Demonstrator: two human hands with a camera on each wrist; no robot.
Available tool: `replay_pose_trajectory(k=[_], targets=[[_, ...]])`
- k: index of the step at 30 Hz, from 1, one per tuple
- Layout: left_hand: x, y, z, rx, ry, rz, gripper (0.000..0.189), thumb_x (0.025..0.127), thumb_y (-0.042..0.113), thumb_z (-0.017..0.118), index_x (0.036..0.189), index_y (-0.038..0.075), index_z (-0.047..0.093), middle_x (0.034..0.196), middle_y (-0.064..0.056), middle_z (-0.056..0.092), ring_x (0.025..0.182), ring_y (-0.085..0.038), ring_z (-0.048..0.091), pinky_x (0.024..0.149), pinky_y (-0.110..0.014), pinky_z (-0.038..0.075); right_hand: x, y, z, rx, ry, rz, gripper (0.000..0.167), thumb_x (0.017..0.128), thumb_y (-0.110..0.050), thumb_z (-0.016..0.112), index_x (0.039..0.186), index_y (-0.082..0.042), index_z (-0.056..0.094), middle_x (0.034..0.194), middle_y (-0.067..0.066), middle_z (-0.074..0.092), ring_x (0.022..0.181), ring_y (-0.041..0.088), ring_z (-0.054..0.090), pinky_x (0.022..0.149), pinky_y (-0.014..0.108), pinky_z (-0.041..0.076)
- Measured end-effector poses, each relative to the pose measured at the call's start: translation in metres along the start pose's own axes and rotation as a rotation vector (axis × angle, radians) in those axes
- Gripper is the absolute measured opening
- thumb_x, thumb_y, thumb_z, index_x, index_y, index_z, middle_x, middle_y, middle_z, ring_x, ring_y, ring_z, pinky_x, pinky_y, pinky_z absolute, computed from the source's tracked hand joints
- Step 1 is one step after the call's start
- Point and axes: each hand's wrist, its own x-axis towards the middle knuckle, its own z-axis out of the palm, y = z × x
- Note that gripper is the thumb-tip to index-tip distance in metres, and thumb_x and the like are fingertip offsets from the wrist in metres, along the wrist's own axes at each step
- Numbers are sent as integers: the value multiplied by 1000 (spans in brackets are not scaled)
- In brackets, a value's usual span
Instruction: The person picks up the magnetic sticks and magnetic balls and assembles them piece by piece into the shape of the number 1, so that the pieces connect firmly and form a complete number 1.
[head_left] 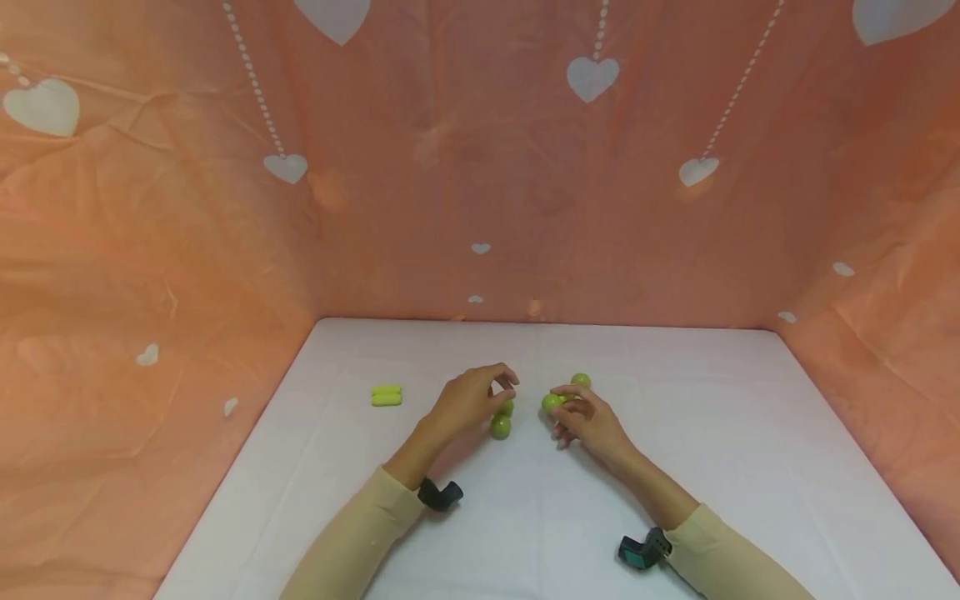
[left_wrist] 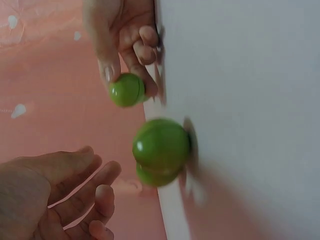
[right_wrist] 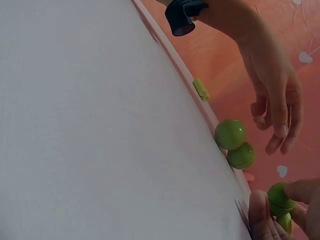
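Two round, glossy green balls sit together on the white table, close to my left hand. That hand is loosely bent and holds nothing; in the left wrist view its fingers hang apart from the pair. My right hand pinches another green ball between thumb and fingertips. A thin seam runs round this held ball in the right wrist view, and a lighter green piece shows just below it, partly hidden by the fingers. One more green ball lies just beyond the right hand.
Two short yellow-green sticks lie side by side left of the left hand. The white table is enclosed by orange cloth printed with white hearts. A dark wrist camera is strapped on the left wrist, another on the right.
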Motion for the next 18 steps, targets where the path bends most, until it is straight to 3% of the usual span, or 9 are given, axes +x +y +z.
replay_pose_trajectory(k=[18], targets=[[-26, -40, -31, 35, 44, -51, 19, 103, 22, 75, 122, 19, 74, 109, 5, 75, 85, -13, 60, 71, -33, 49, 0, 5, -2, -22, -21, -23, 40, 106, -8, 67, 141, 7, 55, 105, 30, 67, 71, 16, 71, 66, 30, 62]])
